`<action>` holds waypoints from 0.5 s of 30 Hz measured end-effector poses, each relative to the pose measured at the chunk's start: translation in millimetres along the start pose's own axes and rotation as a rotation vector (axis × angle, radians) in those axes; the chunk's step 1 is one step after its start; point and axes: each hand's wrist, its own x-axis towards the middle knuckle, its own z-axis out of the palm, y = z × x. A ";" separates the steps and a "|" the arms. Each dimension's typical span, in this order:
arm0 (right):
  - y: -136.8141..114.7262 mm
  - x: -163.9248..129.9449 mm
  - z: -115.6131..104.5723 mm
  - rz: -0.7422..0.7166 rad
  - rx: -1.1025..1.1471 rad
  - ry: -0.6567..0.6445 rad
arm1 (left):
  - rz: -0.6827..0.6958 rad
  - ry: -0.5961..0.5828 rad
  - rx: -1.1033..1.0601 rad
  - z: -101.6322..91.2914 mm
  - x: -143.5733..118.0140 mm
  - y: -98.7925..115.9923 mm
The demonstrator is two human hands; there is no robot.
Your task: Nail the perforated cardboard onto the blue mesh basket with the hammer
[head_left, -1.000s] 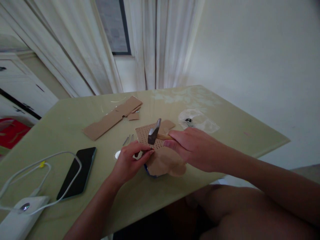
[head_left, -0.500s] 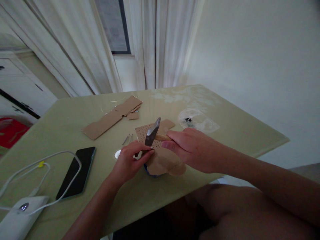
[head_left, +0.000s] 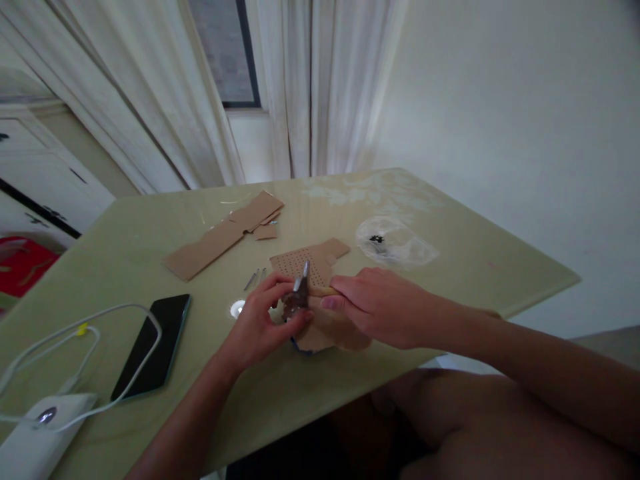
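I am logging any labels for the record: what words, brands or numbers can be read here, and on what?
None can be read: the phone screen is dark, the perforated cardboard shows only holes, and the white device bears no legible mark.

The hammer (head_left: 300,293) has been brought down by the right hand (head_left: 380,307) onto the spot pinched by the left hand (head_left: 260,327).
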 end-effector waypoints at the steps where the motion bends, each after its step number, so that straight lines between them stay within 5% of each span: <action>1: 0.6 0.0 0.3 -0.005 0.009 0.007 | -0.005 -0.011 0.009 -0.5 0.0 0.6; 6: 0.6 0.2 -1.8 0.023 0.053 0.061 | 0.002 -0.025 0.035 -1.5 -0.1 1.5; 11: 1.2 3.3 5.4 -0.010 -0.027 -0.063 | -0.001 -0.009 0.039 -0.6 -1.3 -0.7; 15: 2.3 4.8 7.6 0.022 -0.001 0.011 | -0.010 -0.027 0.031 -0.6 -1.8 -1.0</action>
